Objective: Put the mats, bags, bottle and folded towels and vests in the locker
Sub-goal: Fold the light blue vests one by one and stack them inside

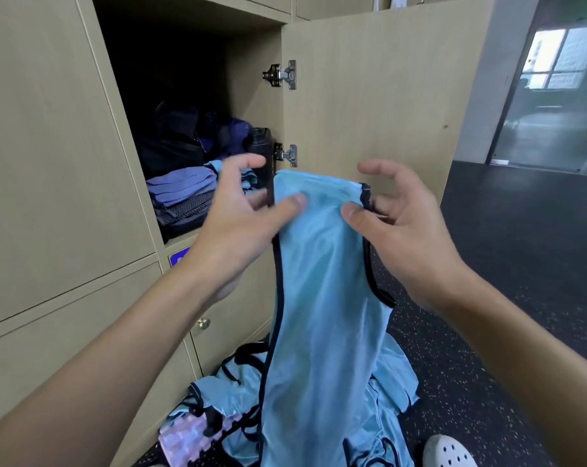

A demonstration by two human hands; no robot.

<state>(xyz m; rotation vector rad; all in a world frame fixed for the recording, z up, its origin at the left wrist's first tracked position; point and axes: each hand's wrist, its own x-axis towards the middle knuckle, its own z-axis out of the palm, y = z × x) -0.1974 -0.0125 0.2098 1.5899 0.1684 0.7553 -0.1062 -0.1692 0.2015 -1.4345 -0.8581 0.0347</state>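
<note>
A light blue mesh vest (322, 298) with dark trim hangs in front of the open locker (184, 79). My left hand (241, 217) pinches its top left edge with the thumb on the cloth. At the top right edge my right hand (393, 217) pinches it too, other fingers spread. Inside the locker lie folded purple towels (184, 193), a dark bag (174, 143), a black bottle (260, 146) and a bit of folded blue vest (250, 182). More blue vests (386, 392) are heaped on the floor, beside a pink and purple mat (184, 439).
The locker door (379, 96) stands open to the right, on two metal hinges. A lower locker with a brass knob (202, 323) is closed. A white clog (448, 451) shows at the bottom right on the dark speckled floor (521, 247). Glass doors stand at the far right.
</note>
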